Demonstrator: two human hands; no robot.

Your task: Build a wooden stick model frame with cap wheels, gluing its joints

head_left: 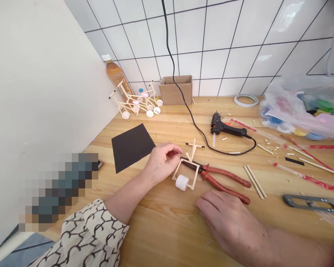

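A small wooden stick model (197, 177) lies on the table, with a square frame, upright sticks and a black-tipped crossbar. A white bottle-cap wheel (182, 183) sits at its near end. My left hand (163, 163) is closed in a pinch at the frame's far left corner; its fingertips partly hide the contact. Red-handled pliers (225, 178) lie with their dark jaws under or against the frame, reaching towards my left fingertips. My right hand (229, 218) rests on the table beside the lower handle, fingers curled together and their tips hidden.
Behind stand similar stick models (136, 104), a drink bottle (115, 72) and a cardboard box (176, 91). A black sheet (132, 146) lies left. Rightward are a glue gun (228, 128) with its cord, loose sticks (255, 182), thread snips (308, 203) and a bag of caps (297, 107).
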